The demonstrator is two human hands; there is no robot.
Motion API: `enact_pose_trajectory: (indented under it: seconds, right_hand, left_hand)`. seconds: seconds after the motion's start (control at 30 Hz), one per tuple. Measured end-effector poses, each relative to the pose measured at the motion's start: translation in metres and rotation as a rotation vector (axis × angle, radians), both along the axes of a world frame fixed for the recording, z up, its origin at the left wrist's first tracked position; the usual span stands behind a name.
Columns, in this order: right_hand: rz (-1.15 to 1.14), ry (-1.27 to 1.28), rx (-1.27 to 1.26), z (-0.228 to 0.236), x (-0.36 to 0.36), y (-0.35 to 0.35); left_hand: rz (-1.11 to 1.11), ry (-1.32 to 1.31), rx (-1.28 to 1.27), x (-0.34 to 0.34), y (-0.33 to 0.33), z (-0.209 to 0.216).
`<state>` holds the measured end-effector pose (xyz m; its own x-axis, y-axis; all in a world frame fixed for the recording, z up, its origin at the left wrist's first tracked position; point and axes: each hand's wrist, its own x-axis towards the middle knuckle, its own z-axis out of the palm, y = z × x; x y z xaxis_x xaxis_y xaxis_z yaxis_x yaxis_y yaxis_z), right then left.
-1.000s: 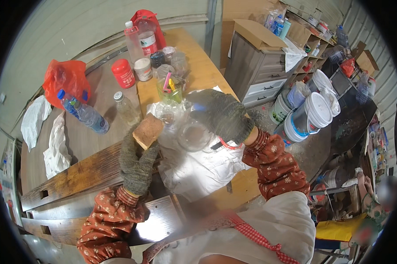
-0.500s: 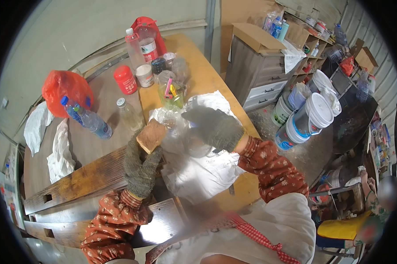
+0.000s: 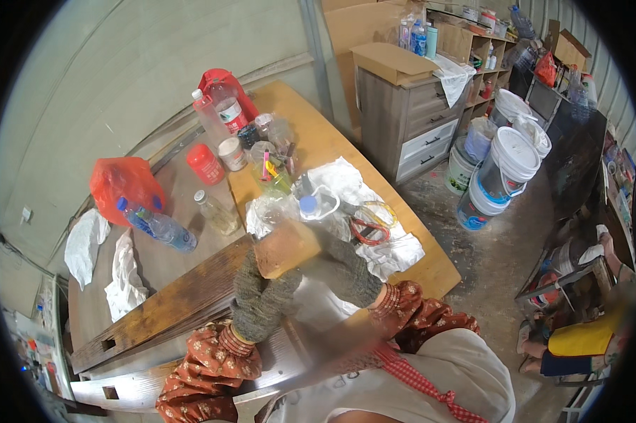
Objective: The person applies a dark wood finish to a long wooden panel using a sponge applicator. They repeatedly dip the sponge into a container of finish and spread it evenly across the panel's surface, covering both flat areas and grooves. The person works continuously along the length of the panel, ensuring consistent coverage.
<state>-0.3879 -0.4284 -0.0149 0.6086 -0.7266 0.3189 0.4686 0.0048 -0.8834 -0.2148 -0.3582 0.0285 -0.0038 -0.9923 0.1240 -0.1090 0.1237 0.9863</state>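
Observation:
Held up in front of me is a brown rough-faced block (image 3: 286, 250) with a paler tan side, like a sanding sponge. My left hand (image 3: 265, 299), in a grey knit glove, is closed on its lower left part. My right hand (image 3: 346, 271), gloved alike, has come up against the block's right end. Its fingers are smeared by motion and partly hidden, so their grip does not show. Below both hands lie dark-stained wooden boards (image 3: 170, 303) with square slots. Just beyond stands a clear bottle with a blue cap (image 3: 308, 204) on a crumpled white cloth (image 3: 392, 247).
Red and yellow cord loops (image 3: 371, 229) lie on the cloth. A clear bottle (image 3: 215, 211), a red-lidded jar (image 3: 205, 163) and a plastic cup with coloured tools (image 3: 272, 173) stand farther back. Paint buckets (image 3: 498, 169) and a drawer cabinet (image 3: 420, 127) are off right. Another person sits lower right.
My right hand has drawn back from over the white cloth toward the block in my left hand. The cord loops and blue-capped bottle are now uncovered. The whole view has shifted slightly.

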Motion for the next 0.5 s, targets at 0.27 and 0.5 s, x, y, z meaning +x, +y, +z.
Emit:
enact_pose_trajectory:
  seconds: [0.27, 0.5]
  right_hand:
    - [-0.151, -0.199, 0.152, -0.001, 0.010, 0.009]
    - [-0.705, 0.027, -0.229, -0.006, -0.032, 0.020]
  left_hand:
    - [-0.140, -0.055, 0.113, 0.008, 0.016, 0.006]
    - [-0.433, -0.923, -0.141, 0.082, 0.092, 0.035]
